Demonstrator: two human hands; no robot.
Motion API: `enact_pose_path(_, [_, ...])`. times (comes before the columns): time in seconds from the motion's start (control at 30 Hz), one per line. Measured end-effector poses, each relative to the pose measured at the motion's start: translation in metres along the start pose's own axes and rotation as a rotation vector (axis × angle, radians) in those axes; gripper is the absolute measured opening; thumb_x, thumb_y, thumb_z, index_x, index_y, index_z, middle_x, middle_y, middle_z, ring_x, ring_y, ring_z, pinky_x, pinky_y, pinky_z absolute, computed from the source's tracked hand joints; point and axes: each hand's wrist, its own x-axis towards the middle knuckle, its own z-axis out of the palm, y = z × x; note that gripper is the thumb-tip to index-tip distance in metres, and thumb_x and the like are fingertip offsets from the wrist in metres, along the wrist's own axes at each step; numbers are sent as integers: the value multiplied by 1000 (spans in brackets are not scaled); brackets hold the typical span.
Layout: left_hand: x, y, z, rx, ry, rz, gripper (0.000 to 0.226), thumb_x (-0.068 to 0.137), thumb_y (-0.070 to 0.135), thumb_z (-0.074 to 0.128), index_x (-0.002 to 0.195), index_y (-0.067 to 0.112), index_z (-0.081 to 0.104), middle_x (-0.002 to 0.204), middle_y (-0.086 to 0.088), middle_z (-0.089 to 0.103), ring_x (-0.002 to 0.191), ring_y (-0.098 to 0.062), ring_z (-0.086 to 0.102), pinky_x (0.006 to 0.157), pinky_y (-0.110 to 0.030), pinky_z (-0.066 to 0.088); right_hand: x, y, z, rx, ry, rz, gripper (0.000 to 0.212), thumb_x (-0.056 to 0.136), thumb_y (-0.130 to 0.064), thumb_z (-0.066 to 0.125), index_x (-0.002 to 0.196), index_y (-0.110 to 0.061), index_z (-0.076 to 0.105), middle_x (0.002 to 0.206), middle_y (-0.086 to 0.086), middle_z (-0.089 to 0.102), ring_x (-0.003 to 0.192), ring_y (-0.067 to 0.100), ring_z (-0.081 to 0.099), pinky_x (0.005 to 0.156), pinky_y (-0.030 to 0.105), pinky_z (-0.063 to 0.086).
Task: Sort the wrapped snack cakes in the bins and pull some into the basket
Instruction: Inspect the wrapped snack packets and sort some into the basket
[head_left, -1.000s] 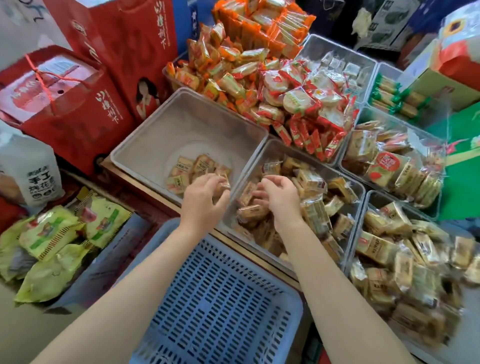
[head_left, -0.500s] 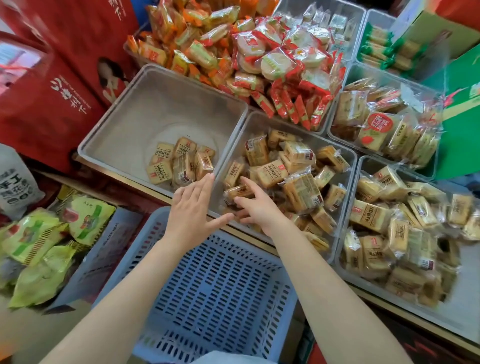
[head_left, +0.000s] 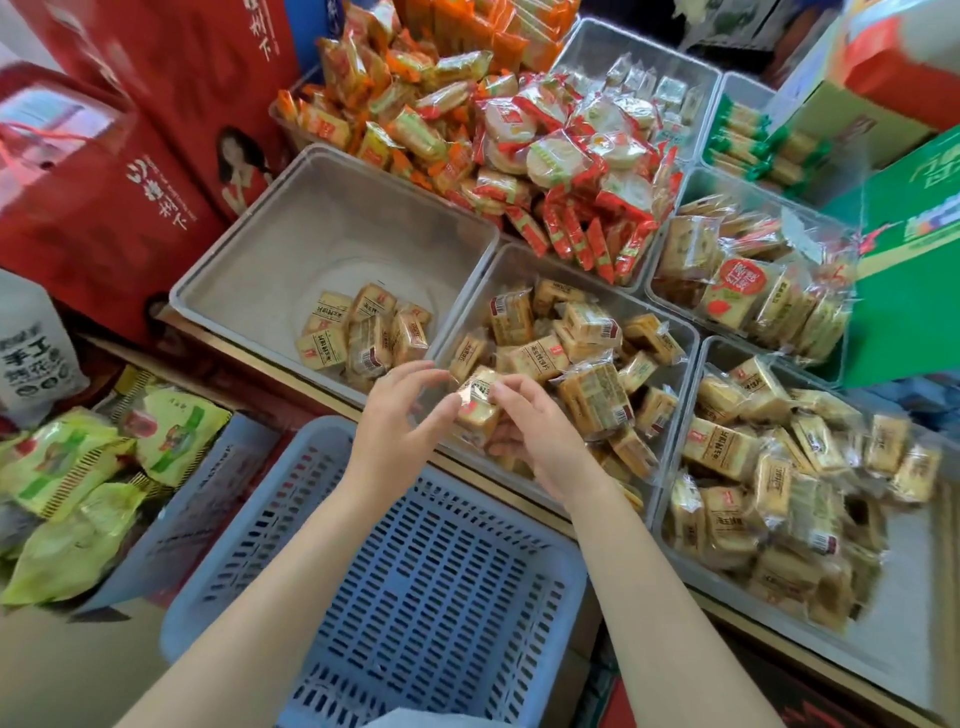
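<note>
A wrapped snack cake (head_left: 477, 401) is held over the near edge of the clear middle bin (head_left: 691, 332). My left hand (head_left: 400, 421) pinches its left end with thumb and fingers. My right hand (head_left: 543, 434) grips its right side, index finger on top and the other fingers curled beneath. The middle bin is heaped with several more tan cakes (head_left: 566, 343). The grey left bin (head_left: 322, 218) holds a small cluster of cakes (head_left: 358, 332) at its near side. Below my forearms sits the blue slotted basket (head_left: 415, 582), with nothing visible inside.
A clear bin at the right (head_left: 706, 364) is piled with similar cakes (head_left: 779, 467). Behind are orange and red wrapped snacks (head_left: 519, 130) and a bin of bagged cakes (head_left: 748, 280). Red gift boxes (head_left: 104, 197) stand at the left, with green packets (head_left: 78, 467) below them.
My left hand has left the grey bin and come across to the middle bin. My right hand has lifted a cake from the pile, and both hands now hold it.
</note>
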Motion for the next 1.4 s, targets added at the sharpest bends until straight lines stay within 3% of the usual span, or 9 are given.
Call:
enact_pose_path(0.1, [-4,18,11,-283,-133,-284,39,97,37,66,133,22,61,118,9,70,107,-7,68,81,-23,57,-14,-1,-3,-32,-52,-41,23,104,-38,54,113,-20,65,99,5,71,88,20,63,82,38,51])
enact_pose_path(0.2, [-1,23,15,-520,-378,-514,36,98,30,66,129,12,66,115,-9,76,102,-17,71,84,-29,58,-26,3,-15,-36,-52,-56,16,104,-37,54,103,-27,66,96,2,69,89,20,62,83,37,51])
enact_pose_path(0.3, [-3,26,27,-562,-521,-514,32,98,27,65,123,7,70,116,-18,74,103,-26,70,86,-29,57,-37,7,-29,-44,-20,-89,12,103,-35,56,106,-33,67,103,4,71,94,24,67,87,40,56])
enact_pose_path(0.47, [-2,24,50,-667,-336,-559,31,97,17,67,123,0,63,114,-18,75,105,-29,74,91,-36,59,-38,16,-54,-70,699,-152,38,97,-17,59,125,-42,56,125,2,55,91,21,70,64,27,58])
enact_pose_path(0.53, [-5,20,53,-686,-291,-566,34,96,17,68,124,-1,60,116,-18,74,103,-27,75,85,-32,60,-28,21,-67,-105,795,-131,42,97,-15,58,130,-39,52,132,-4,47,91,23,70,60,27,55])
enact_pose_path(0.73, [-9,22,53,-735,-234,-568,34,98,15,66,127,0,56,116,-16,74,102,-25,75,78,-28,61,5,32,-69,-268,679,6,68,87,-34,75,146,-39,41,135,1,57,98,24,70,80,47,63])
enact_pose_path(0.87, [-9,21,50,-756,-255,-580,38,97,11,66,131,1,53,121,-17,72,105,-27,74,82,-31,62,2,34,-63,-324,664,79,58,89,-35,77,138,-16,54,120,4,64,85,23,72,78,41,63])
enact_pose_path(1.03, [-19,20,40,-788,-274,-532,39,96,5,65,133,6,54,123,-15,72,109,-27,73,90,-33,60,-24,27,-50,-180,541,26,55,91,-40,75,137,-14,58,111,-1,69,56,7,59,55,21,51])
enact_pose_path(1.4, [-84,40,3,-773,-383,-380,57,89,30,70,140,10,55,130,-14,69,118,-31,68,101,-45,55,-108,22,4,35,105,-127,22,101,-29,62,115,-12,65,95,7,75,75,20,68,65,30,58])
